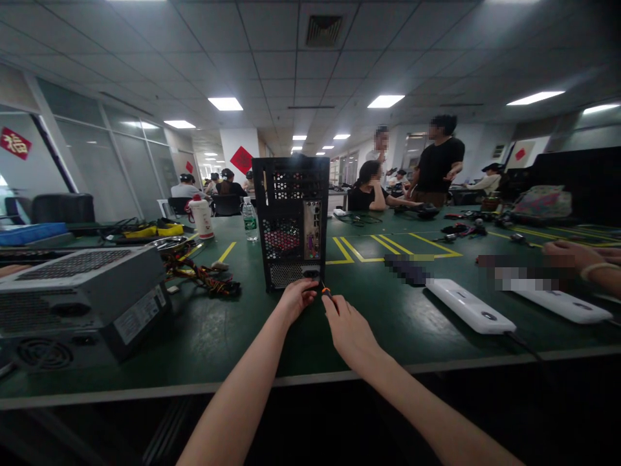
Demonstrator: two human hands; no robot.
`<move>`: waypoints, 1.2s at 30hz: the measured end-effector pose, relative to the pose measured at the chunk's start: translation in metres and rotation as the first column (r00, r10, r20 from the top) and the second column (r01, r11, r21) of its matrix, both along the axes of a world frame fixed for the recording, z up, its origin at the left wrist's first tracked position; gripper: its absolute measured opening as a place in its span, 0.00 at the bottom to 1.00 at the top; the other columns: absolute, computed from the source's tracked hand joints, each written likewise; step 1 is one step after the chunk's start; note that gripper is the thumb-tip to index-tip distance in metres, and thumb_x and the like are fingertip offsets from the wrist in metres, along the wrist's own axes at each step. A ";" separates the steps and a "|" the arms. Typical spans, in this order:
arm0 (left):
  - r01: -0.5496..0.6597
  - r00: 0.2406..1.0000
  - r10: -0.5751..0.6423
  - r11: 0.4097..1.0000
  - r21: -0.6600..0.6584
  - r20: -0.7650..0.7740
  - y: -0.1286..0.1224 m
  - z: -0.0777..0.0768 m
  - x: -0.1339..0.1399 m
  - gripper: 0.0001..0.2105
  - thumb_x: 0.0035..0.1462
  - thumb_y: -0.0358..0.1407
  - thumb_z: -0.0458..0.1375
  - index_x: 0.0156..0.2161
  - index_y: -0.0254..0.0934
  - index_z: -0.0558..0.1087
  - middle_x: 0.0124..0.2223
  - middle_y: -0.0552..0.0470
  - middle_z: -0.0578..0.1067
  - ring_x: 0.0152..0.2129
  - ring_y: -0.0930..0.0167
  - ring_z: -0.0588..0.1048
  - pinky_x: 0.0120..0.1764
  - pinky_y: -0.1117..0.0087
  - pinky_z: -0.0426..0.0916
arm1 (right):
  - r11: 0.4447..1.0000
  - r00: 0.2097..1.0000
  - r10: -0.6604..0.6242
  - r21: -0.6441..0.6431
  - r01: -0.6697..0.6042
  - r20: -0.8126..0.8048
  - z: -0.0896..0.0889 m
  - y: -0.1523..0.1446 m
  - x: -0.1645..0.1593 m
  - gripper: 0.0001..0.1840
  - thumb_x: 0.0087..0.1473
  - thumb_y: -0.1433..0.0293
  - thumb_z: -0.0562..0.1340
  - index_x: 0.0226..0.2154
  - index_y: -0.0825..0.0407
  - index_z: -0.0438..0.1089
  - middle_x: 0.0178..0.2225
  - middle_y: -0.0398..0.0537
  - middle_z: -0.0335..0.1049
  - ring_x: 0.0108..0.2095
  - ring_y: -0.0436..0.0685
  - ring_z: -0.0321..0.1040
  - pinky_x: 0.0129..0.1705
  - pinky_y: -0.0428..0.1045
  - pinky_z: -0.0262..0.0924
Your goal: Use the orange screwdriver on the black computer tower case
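Computer case (286,210) stands near bottle (250,220) and cables (206,278), right hand (350,329) gripping screwdriver (326,292), grip of left hand (295,302) unclear.

Overall exposure is dim. Illumination comes from ceiling panels (226,104), whose faces are blown out to white. Dull glare marks the green surface (228,346); the area below its front edge falls to near black. The computer case (286,212) is underlit. Wide-angle stretching distorts both sides. Pixelated patches (406,269) obscure detail at right.
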State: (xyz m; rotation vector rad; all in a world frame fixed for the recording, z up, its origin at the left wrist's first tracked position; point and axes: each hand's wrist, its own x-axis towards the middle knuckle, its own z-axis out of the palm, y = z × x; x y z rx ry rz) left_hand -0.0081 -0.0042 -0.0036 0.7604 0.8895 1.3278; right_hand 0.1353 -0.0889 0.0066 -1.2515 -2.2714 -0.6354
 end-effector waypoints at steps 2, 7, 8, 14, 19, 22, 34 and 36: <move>-0.004 1.000 0.004 1.000 -0.001 -0.006 0.000 0.000 0.000 0.12 0.44 0.28 0.56 0.38 0.30 0.65 0.40 0.41 0.72 0.17 0.79 0.68 0.19 0.78 0.62 | 0.999 0.998 -0.044 0.001 0.044 -0.043 -0.004 0.002 -0.002 0.15 0.53 0.72 0.49 0.45 0.56 0.56 0.35 0.54 0.64 0.31 0.54 0.64 0.30 0.47 0.58; 0.011 1.000 -0.011 0.999 0.036 -0.014 -0.001 -0.001 0.000 0.12 0.43 0.28 0.57 0.37 0.30 0.66 0.39 0.42 0.72 0.18 0.79 0.68 0.19 0.78 0.62 | 0.986 0.973 -0.156 -0.085 0.143 -0.173 -0.006 0.002 -0.006 0.14 0.54 0.62 0.49 0.40 0.54 0.57 0.27 0.48 0.67 0.23 0.52 0.66 0.21 0.45 0.54; 0.014 1.000 -0.013 0.999 0.038 -0.013 -0.002 -0.001 0.000 0.12 0.43 0.29 0.57 0.37 0.30 0.67 0.39 0.42 0.72 0.18 0.79 0.68 0.19 0.78 0.62 | 0.985 0.969 -0.160 -0.102 0.143 -0.188 -0.005 0.001 -0.006 0.14 0.54 0.62 0.48 0.39 0.53 0.57 0.27 0.47 0.67 0.23 0.52 0.66 0.22 0.45 0.54; 0.017 1.000 -0.017 0.999 0.036 -0.012 -0.002 -0.001 0.000 0.11 0.44 0.29 0.56 0.37 0.30 0.66 0.38 0.42 0.72 0.18 0.79 0.69 0.19 0.78 0.62 | 0.990 0.952 -0.102 -0.128 0.068 -0.288 -0.002 -0.004 -0.002 0.15 0.54 0.63 0.47 0.42 0.54 0.54 0.34 0.50 0.64 0.28 0.53 0.65 0.28 0.47 0.57; 0.010 1.000 -0.009 1.000 0.029 -0.016 -0.001 -0.002 0.000 0.12 0.44 0.29 0.56 0.38 0.31 0.65 0.38 0.43 0.72 0.17 0.79 0.69 0.19 0.78 0.63 | 0.999 0.945 0.031 -0.030 -0.043 -0.326 -0.005 -0.002 -0.004 0.17 0.51 0.73 0.49 0.45 0.57 0.51 0.42 0.56 0.56 0.37 0.55 0.62 0.36 0.49 0.58; 0.004 1.000 -0.003 1.000 0.021 -0.024 -0.001 -0.002 0.000 0.13 0.44 0.29 0.57 0.38 0.31 0.65 0.38 0.43 0.72 0.17 0.79 0.69 0.19 0.78 0.63 | 0.999 0.943 0.042 -0.013 -0.049 -0.330 -0.007 0.000 -0.004 0.16 0.53 0.72 0.48 0.45 0.57 0.50 0.40 0.55 0.58 0.35 0.55 0.63 0.33 0.49 0.58; 0.017 1.000 -0.017 0.999 0.037 -0.018 -0.003 0.000 0.001 0.12 0.45 0.29 0.56 0.38 0.31 0.63 0.38 0.42 0.72 0.17 0.79 0.68 0.19 0.77 0.62 | 0.990 0.910 -0.100 -0.128 0.052 -0.404 -0.001 -0.002 0.001 0.14 0.55 0.60 0.45 0.36 0.53 0.56 0.28 0.46 0.67 0.27 0.53 0.66 0.27 0.46 0.53; 0.021 1.000 -0.021 0.999 0.048 -0.016 -0.003 0.000 0.000 0.12 0.45 0.29 0.56 0.38 0.31 0.63 0.38 0.42 0.72 0.17 0.79 0.68 0.20 0.77 0.62 | 0.992 0.907 -0.088 -0.122 0.040 -0.411 0.000 -0.003 0.001 0.14 0.55 0.60 0.45 0.36 0.53 0.56 0.29 0.46 0.67 0.29 0.54 0.65 0.29 0.47 0.53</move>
